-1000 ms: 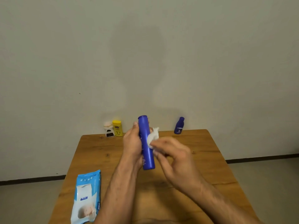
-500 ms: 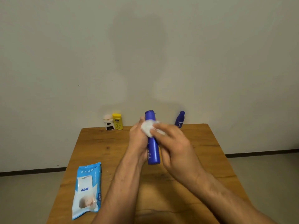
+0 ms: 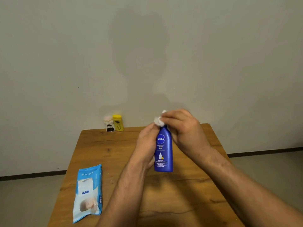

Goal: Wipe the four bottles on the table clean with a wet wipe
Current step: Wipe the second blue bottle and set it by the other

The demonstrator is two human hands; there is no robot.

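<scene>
**Item 1. Right hand** point(image 3: 183, 131): fingers curled, pinching a bunched wet wipe point(image 3: 158, 121) onto the top of the blue bottle point(image 3: 164, 153).

**Item 2. Left hand** point(image 3: 146, 145): wrapped round the bottle's left flank, holding it upright over the middle of the table point(image 3: 114, 145), label toward the camera. The base appears lifted clear of the wood.

**Item 3. Step in hand, as judged:** cleaning the cap and shoulder.
- Wipe and fingers cover the cap, so its condition cannot be told.
- Twist the wipe round the neck rather than dabbing.
- Turn the bottle within the left hand's hold so the flank under the palm gets reached.
- Hold firmly, since wet plastic likely turns slippery.
- Refold the wipe to a fresh face before moving to another bottle.

**Item 4. Yellow bottle** point(image 3: 118, 122) **and white bottle** point(image 3: 109, 125), the latter black-labelled: both stand close together at the far left edge, well apart from the hands. Whether they are already wiped cannot be told.

**Item 5. Fourth bottle:** not in view.

**Item 6. Wipes pack** point(image 3: 88, 192): lies flat at the near left of the table, within reach for a fresh sheet.
</scene>
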